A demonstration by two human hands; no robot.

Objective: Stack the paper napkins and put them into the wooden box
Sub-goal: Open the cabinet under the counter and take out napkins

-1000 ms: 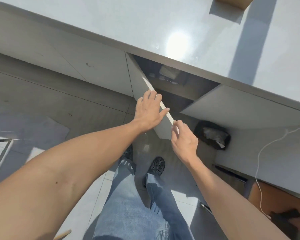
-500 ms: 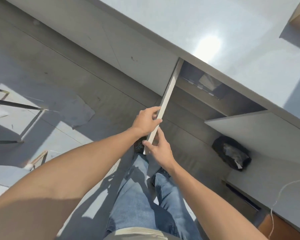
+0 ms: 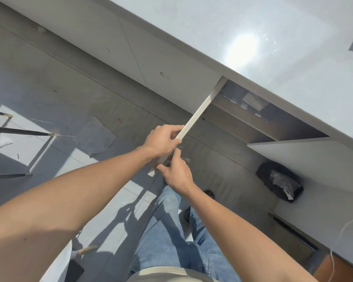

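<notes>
A grey cabinet door [image 3: 198, 115] under the white counter [image 3: 253, 27] stands swung out, seen edge-on. My left hand [image 3: 161, 141] is shut on the door's edge from the left. Just below it, my right hand [image 3: 176, 171] pinches the same edge near its lower corner. Inside the open cabinet [image 3: 253, 119], pale folded items [image 3: 252, 101], perhaps the paper napkins, lie on a shelf; they are too dim to tell. No wooden box is clearly in view.
A second door [image 3: 306, 151] hangs open on the right. A black bag [image 3: 279, 184] lies on the floor below it. Chair legs [image 3: 18, 131] and a paper sheet [image 3: 96, 137] are at the left. A white cord [image 3: 342, 237] hangs at the right. My legs are below.
The door has swung further open, from angled to edge-on. My left hand went from lying flat on the door to gripping its edge, and my right hand closed on it lower down.
</notes>
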